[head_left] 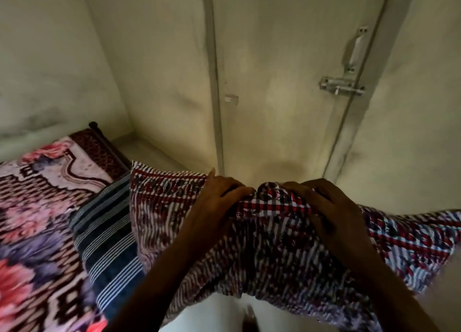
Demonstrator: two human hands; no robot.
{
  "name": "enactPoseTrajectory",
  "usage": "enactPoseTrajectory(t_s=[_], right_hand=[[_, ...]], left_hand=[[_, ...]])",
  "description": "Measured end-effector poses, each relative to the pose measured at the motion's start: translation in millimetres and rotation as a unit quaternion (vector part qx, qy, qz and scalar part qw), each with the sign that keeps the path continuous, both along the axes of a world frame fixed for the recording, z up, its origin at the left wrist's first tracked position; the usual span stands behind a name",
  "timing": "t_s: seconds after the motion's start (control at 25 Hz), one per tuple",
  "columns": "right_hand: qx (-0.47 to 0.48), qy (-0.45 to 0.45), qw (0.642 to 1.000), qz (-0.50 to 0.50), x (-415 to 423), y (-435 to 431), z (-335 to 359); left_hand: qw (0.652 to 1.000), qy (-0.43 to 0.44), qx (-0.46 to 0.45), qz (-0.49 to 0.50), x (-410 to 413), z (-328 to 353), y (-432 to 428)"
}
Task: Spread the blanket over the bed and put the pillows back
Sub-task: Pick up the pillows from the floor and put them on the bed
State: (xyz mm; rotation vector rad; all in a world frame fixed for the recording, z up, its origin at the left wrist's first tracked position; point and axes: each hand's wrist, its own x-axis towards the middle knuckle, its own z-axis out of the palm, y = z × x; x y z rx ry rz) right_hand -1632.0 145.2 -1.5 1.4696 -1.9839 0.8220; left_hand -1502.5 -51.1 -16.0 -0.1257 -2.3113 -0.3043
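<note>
With the floral blanket (37, 207) already spread on the bed and a striped pillow (107, 244) lying on it, both the left hand (219, 197) and right hand (324, 207) clutch the red-checked pillow (262, 244), not yet placed.

The left hand (219, 197) and the right hand (326, 207) are resting side by side on a pillow (249, 244), with its bunched edge between them. Just to the left of the left hand a second pillow (107, 237) is lying on the blanket (37, 207). Beyond the hands a door (274, 82) is standing, its latch (341, 87) above the right hand.
</note>
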Motion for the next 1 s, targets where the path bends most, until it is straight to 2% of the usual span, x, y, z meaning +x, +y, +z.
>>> enactPoseTrajectory(t_s=[0.28,0.44,0.64,0.8,1.0], right_hand=[[-0.011,0.049,0.989,0.139,-147.5,-164.6,38.6],[-0.026,0.074,0.976,0.204,-198.2,-256.4,44.6],[-0.032,0.032,0.959,0.281,-257.0,-380.7,40.5],[-0.034,0.010,0.934,0.355,-285.7,-467.3,38.7],[-0.014,-0.028,0.878,0.478,-308.8,-583.6,29.4]], left_hand=[[0.989,0.041,0.059,0.131,-97.9,27.8,-123.8],[0.976,0.045,0.071,0.203,-130.8,33.1,-186.4],[0.951,0.037,0.076,0.297,-171.7,35.5,-268.5],[0.924,0.048,0.057,0.376,-193.6,36.6,-315.6],[0.866,0.055,0.051,0.495,-215.4,29.7,-374.7]])
